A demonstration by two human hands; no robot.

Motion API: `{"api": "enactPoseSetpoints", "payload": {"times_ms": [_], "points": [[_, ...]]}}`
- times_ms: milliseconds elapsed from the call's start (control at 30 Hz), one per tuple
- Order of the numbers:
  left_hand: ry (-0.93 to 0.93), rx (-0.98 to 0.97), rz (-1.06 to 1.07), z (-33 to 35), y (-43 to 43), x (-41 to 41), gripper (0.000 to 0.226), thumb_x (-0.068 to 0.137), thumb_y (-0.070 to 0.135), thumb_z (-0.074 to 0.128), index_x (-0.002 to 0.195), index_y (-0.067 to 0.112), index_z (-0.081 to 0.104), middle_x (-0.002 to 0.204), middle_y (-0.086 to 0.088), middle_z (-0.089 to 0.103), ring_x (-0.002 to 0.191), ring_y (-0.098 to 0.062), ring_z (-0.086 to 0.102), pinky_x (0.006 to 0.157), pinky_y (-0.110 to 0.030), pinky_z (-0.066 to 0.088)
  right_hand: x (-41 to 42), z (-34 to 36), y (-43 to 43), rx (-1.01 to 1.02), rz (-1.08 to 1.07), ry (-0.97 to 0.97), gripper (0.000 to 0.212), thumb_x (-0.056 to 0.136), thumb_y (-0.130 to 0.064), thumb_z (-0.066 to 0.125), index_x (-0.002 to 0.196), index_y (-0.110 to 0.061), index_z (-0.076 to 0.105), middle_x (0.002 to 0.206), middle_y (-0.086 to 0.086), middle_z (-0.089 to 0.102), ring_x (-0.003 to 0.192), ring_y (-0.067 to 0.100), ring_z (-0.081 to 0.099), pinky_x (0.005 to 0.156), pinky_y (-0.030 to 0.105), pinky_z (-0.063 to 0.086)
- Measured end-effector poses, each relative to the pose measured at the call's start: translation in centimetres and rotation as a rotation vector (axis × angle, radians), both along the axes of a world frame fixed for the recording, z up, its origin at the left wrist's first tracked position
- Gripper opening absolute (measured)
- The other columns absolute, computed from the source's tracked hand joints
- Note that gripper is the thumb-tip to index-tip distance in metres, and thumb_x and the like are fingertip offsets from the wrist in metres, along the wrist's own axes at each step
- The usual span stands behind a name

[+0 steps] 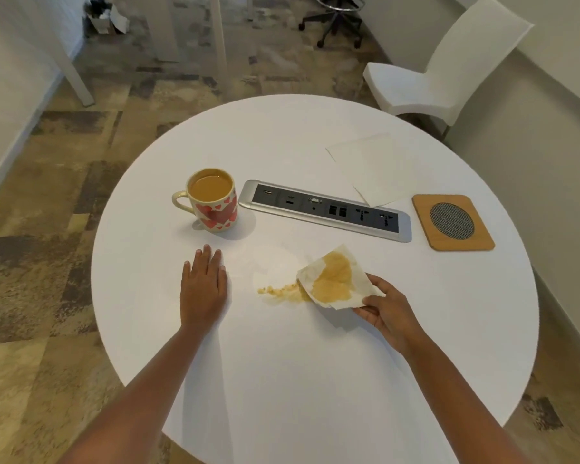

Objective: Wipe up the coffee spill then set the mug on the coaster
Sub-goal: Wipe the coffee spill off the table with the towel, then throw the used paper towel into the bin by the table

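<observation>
Round white table (315, 380), smooth matte top. Left hand (203, 286) lies flat on it, palm down, fingers together and extended, grasping nothing. Right hand (387, 313) pinches the near-right corner of a crumpled white paper napkin (332, 279). The napkin is thin and wrinkled, with a large tan wet stain soaked through its middle. Its long axis runs from the right hand up and left; the far edge is lifted and the low corner touches the spill.

Light-brown coffee spill (282, 291): a thin streaky smear with small droplets at its left end. It runs roughly left-right between the two hands and meets the napkin at its right end. A faint wet sheen shows on the table just beyond it.

Cream ceramic mug with red hearts (213, 202) stands upright just beyond the left hand, nearly full of milky coffee, with its handle pointing left.

Square wooden coaster with rounded corners and a round grey mesh inset (452, 222) lies flat, well beyond and to the right of the right hand, with nothing on it.

Recessed silver and black socket strip (325, 211) lies between mug and coaster, long axis left-right, slightly skewed. A clean white paper napkin (375, 169) lies flat beyond the strip. White plastic chair (449, 68) stands past the table's far right.
</observation>
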State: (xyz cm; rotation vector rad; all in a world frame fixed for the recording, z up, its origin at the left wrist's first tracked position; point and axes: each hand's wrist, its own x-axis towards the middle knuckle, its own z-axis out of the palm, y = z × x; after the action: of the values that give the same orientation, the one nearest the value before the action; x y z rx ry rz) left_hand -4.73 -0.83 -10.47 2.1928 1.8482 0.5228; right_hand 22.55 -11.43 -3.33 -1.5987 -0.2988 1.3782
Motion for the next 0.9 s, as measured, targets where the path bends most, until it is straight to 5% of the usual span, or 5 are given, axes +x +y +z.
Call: {"api": "enactPoseSetpoints", "payload": {"times_ms": [200,433,600,733,900], "points": [[-0.099,0.059,-0.087,0.7,0.0,1.9,0.036,0.089,0.01,0.04,0.116,-0.006,0.059,0.128,-0.027,0.056,0.122,-0.042,0.05,0.103,-0.052,0.04,0.9,0.2,-1.3,0.093,-0.211,0.18,0.039,0.09,0.015,0.035,0.117,-0.007,0.052,0.099,0.01,0.062,0.088,0.023,0.063,0.06,0.023,0.06],[-0.335,-0.042,-0.282,4.0,-1.2,9.6,0.039,0.091,0.02,0.032,0.103,0.001,0.063,0.109,-0.019,0.064,0.107,-0.033,0.055,0.095,-0.038,0.041,2.8,0.0,-4.6,0.179,-0.385,0.32,0.037,0.09,0.016,0.031,0.117,-0.001,0.051,0.101,0.014,0.062,0.091,0.027,0.062,0.059,0.024,0.061],[-0.569,-0.385,-0.438,5.7,-5.6,17.2,0.031,0.098,0.018,0.036,0.103,0.004,0.063,0.094,-0.014,0.066,0.087,-0.025,0.061,0.08,-0.035,0.047,5.2,0.5,-7.6,0.233,-0.498,0.361,0.036,0.09,0.017,0.028,0.105,0.0,0.056,0.099,0.013,0.064,0.075,0.023,0.072,0.057,0.023,0.06],[-0.812,-0.767,-0.433,7.4,-9.6,23.2,0.034,0.1,0.02,0.031,0.113,0.001,0.055,0.075,-0.005,0.062,0.054,-0.009,0.058,0.049,-0.017,0.044,8.2,0.9,-10.5,0.281,-0.563,0.364,0.037,0.091,0.015,0.028,0.097,-0.003,0.06,0.096,0.011,0.068,0.071,0.017,0.073,0.064,0.024,0.061],[-0.865,-0.988,-0.483,7.5,-15.2,30.0,0.035,0.1,0.023,0.028,0.109,0.005,0.056,0.072,-0.002,0.061,0.046,-0.002,0.058,0.047,-0.014,0.046,13.8,1.1,-15.8,0.3,-0.692,0.365,0.036,0.092,0.013,0.029,0.099,-0.008,0.058,0.075,0.005,0.077,0.067,0.016,0.074,0.057,0.025,0.061]]}}
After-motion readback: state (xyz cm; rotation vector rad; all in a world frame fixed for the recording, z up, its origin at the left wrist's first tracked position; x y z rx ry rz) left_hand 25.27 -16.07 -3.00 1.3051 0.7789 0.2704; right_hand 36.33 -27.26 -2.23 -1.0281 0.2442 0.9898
